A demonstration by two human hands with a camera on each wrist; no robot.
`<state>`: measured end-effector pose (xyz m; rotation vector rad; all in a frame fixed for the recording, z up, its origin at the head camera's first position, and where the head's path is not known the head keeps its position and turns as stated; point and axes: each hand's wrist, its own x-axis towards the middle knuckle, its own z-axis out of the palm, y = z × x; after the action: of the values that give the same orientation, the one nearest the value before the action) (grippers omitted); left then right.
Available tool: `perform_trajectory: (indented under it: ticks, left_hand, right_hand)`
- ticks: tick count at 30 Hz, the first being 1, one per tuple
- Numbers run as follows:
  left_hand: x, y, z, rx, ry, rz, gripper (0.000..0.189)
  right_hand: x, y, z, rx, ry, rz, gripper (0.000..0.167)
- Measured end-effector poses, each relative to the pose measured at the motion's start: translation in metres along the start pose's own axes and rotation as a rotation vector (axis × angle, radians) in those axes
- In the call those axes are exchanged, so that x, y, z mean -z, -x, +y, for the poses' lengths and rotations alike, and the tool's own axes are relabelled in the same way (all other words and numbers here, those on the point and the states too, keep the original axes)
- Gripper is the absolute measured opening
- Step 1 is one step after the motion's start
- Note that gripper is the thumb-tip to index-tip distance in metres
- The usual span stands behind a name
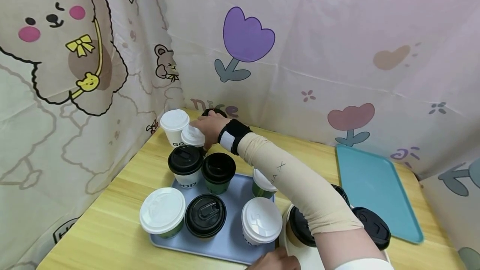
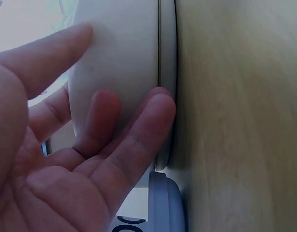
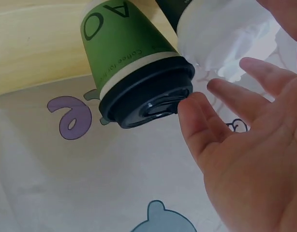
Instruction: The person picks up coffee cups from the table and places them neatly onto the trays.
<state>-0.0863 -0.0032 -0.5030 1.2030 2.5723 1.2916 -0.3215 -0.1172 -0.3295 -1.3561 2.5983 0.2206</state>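
Observation:
My right hand [image 1: 211, 128] reaches to the back cups, its fingers loosely extended. In the right wrist view, a fingertip appears to meet the rim of a black-lidded green paper cup [image 3: 131, 53]. A white-lidded cup [image 1: 193, 136] stands beside that hand, partly covered by it. At the bottom of the head view is my left hand [image 1: 276, 261], between the blue tray [image 1: 234, 220] and a white tray [image 1: 309, 259]. The left wrist view shows its loosely bent fingers [image 2: 134, 145] against a white curved side, likely the white tray.
Several lidded cups, such as a black-lidded one [image 1: 206, 216] and a white-lidded one [image 1: 163, 211], stand on the blue tray. Another white-lidded cup [image 1: 174, 126] is at the back left. Black-lidded cups [image 1: 300, 226] share the white tray. A teal tray [image 1: 378, 191] lies right; patterned curtains enclose the table.

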Motion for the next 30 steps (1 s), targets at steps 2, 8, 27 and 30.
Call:
perform_trajectory:
  ticks: [2, 8, 27, 30]
  left_hand:
    - [0.001, 0.0, 0.001, 0.03, 0.027, 0.005, 0.013]
    - [0.0, 0.0, 0.003, 0.008, 0.049, 0.019, 0.011]
    - [-0.013, -0.007, -0.022, 0.154, 0.032, -0.165, 0.015]
    - [-0.024, -0.005, -0.04, 0.156, 0.082, -0.176, 0.017]
  right_hand:
    - [0.0, 0.0, 0.0, 0.003, -0.019, 0.002, 0.075]
    - [-0.004, -0.007, 0.003, -0.028, -0.035, 0.02, 0.074]
    - [0.037, 0.029, 0.03, 0.055, -0.282, 0.24, 0.066]
    - [0.048, 0.063, 0.045, 0.054, -0.392, 0.355, 0.064]
